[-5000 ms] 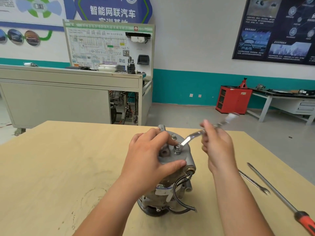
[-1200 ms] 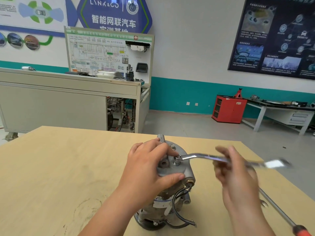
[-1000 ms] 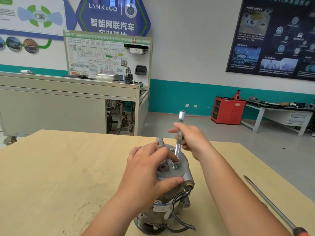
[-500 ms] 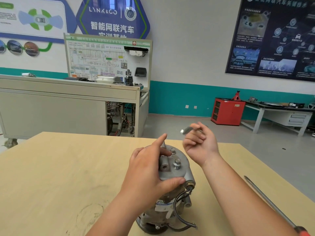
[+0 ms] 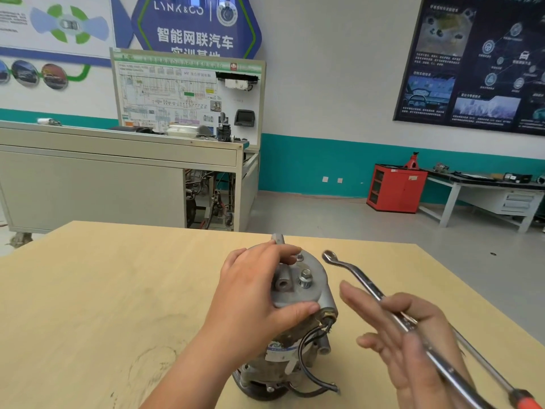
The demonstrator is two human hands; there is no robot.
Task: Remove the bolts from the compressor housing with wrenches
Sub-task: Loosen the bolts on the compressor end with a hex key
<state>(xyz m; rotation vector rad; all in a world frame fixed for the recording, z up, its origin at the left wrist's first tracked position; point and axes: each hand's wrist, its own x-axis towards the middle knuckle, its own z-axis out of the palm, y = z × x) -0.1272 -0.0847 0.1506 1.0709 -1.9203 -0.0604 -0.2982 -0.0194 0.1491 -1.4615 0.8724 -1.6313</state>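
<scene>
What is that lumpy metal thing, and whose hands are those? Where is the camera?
The camera is worn on a person's head and looks down, so you see that person's own two hands. The grey metal lump standing on the wooden table is a compressor, a machine part. The left hand grips its top to keep it steady. The right hand holds a shiny wrench, a tool for turning bolts. Its ring end hangs in the air beside the compressor, touching nothing. One bolt sticks up from the top. A screwdriver with a red handle lies at the right.
</scene>
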